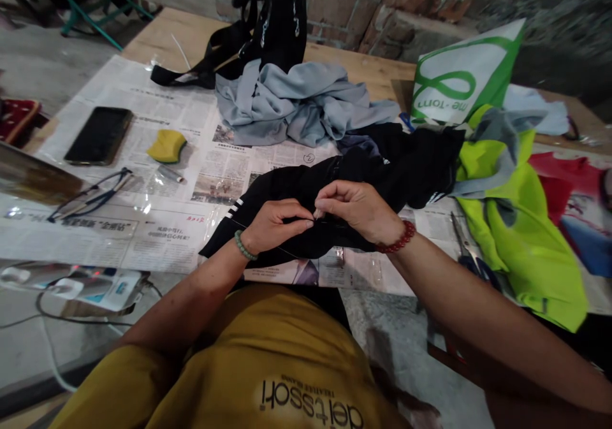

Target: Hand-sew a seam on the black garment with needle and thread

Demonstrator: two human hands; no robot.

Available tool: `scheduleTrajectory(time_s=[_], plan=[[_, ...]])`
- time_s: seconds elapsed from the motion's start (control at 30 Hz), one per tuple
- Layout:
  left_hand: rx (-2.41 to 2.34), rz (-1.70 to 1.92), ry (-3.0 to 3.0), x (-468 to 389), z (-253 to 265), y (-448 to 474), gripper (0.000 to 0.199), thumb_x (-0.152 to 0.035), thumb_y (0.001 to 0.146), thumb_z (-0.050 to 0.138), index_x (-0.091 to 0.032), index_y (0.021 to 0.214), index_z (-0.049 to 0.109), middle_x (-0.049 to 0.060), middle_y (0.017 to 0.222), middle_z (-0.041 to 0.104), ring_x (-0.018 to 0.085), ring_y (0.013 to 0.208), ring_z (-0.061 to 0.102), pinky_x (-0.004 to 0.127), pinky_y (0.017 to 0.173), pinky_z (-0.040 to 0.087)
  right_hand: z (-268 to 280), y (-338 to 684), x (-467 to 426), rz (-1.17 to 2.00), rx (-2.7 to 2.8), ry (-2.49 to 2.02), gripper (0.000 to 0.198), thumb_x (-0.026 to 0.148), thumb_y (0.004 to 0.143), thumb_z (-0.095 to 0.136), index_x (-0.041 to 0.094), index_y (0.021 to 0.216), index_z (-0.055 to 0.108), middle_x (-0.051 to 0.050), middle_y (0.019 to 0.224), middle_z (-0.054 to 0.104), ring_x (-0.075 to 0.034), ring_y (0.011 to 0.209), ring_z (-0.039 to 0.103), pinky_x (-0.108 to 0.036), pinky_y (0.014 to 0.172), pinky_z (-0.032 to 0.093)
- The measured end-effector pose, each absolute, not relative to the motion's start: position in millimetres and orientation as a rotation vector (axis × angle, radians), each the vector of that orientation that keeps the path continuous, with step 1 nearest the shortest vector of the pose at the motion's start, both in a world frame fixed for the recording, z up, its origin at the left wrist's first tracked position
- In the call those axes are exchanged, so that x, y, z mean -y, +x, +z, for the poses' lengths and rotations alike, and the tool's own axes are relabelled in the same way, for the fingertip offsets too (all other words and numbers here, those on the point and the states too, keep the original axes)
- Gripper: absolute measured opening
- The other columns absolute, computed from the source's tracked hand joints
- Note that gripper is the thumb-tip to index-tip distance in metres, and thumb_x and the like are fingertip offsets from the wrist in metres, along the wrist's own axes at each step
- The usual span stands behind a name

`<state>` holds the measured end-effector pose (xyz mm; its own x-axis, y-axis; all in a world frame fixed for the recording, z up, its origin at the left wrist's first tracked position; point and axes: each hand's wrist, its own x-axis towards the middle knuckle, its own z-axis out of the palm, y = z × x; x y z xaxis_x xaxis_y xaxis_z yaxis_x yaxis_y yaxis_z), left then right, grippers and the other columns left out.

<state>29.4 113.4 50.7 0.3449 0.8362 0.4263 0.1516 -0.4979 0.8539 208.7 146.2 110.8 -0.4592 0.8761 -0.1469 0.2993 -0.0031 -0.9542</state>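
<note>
Over a black garment (287, 193) with white stripes at its ends, both my hands meet fingertip to fingertip. My left hand (277, 225), wearing a green bead bracelet, is closed in a pinch. Opposite it, my right hand (356, 209), with a red bead bracelet, also pinches. Whatever lies between the fingertips is too small to make out. The garment lies crumpled across the newspaper (172, 247) beneath my hands. To the right of my right forearm rests a pair of scissors (471, 250) with dark handles.
Grey cloth (296, 101) and a black bag (277, 21) lie behind. At left are a phone (99, 136), a yellow sponge (166, 146), glasses (90, 193) and a drink container (36, 177). Neon clothing (519, 225) and a green-white bag (466, 75) occupy the right. A power strip (95, 285) sits below.
</note>
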Motion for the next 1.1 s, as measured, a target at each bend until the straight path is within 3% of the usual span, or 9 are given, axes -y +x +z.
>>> scheduleTrajectory(time_s=[0.2,0.4,0.7,0.77,0.87,0.97,1.1], plan=[[-0.861,1.226,1.935,-112,52,31,0.009,-0.019,0.081,0.061,-0.015,0.081,0.069,0.003,0.074,0.065,0.01,0.068,0.059,0.02,0.065,0.047,110,207,-146,1.219,1.944,-1.28,0.023,0.036,0.081,0.056,0.016,0.077,0.066,0.0,0.066,0.064,-0.01,0.062,0.056,-0.023,0.062,0.043],[-0.848,1.251,2.054,-112,49,31,0.011,-0.018,0.084,0.058,-0.016,0.084,0.068,0.004,0.075,0.065,0.011,0.069,0.06,0.021,0.066,0.048,105,205,-153,1.132,2.115,-1.395,0.034,0.037,0.084,0.048,0.016,0.057,0.051,0.003,0.053,0.052,-0.007,0.051,0.045,-0.021,0.053,0.034],[-0.953,1.349,2.018,-111,44,34,0.009,-0.019,0.083,0.06,-0.015,0.081,0.068,0.003,0.072,0.064,0.01,0.067,0.059,0.02,0.064,0.048,99,200,-149,1.097,2.301,-1.335,0.035,0.034,0.085,0.045,0.017,0.054,0.044,0.005,0.049,0.036,-0.006,0.049,0.033,-0.022,0.049,0.025],[-0.966,1.323,1.958,-112,46,34,0.009,-0.02,0.082,0.061,-0.015,0.079,0.068,0.002,0.071,0.064,0.01,0.066,0.058,0.021,0.063,0.047,101,201,-148,1.056,2.328,-1.303,0.037,0.034,0.086,0.043,0.017,0.054,0.045,0.005,0.049,0.038,-0.007,0.049,0.036,-0.022,0.05,0.028],[-1.015,1.256,1.805,-114,49,32,0.01,-0.022,0.08,0.063,-0.015,0.077,0.068,0.002,0.071,0.064,0.01,0.066,0.057,0.022,0.065,0.046,107,207,-146,0.872,2.312,-1.151,0.028,0.03,0.088,0.042,0.019,0.07,0.059,0.0,0.069,0.058,-0.011,0.065,0.053,-0.025,0.062,0.04],[-1.059,1.17,1.607,-114,50,31,0.012,-0.026,0.077,0.064,-0.014,0.076,0.068,0.001,0.071,0.064,0.01,0.067,0.056,0.022,0.065,0.045,111,218,-138,0.562,2.148,-1.09,0.019,0.024,0.087,0.047,0.023,0.096,0.063,-0.004,0.096,0.064,-0.016,0.085,0.059,-0.03,0.074,0.046],[-1.057,1.108,1.426,-114,49,31,0.016,-0.029,0.074,0.066,-0.013,0.076,0.069,0.0,0.068,0.062,0.01,0.063,0.054,0.021,0.06,0.043,99,228,-119,0.315,2.106,-0.988,0.02,0.02,0.08,0.058,0.024,0.099,0.062,-0.005,0.094,0.064,-0.021,0.093,0.059,-0.039,0.083,0.047]])
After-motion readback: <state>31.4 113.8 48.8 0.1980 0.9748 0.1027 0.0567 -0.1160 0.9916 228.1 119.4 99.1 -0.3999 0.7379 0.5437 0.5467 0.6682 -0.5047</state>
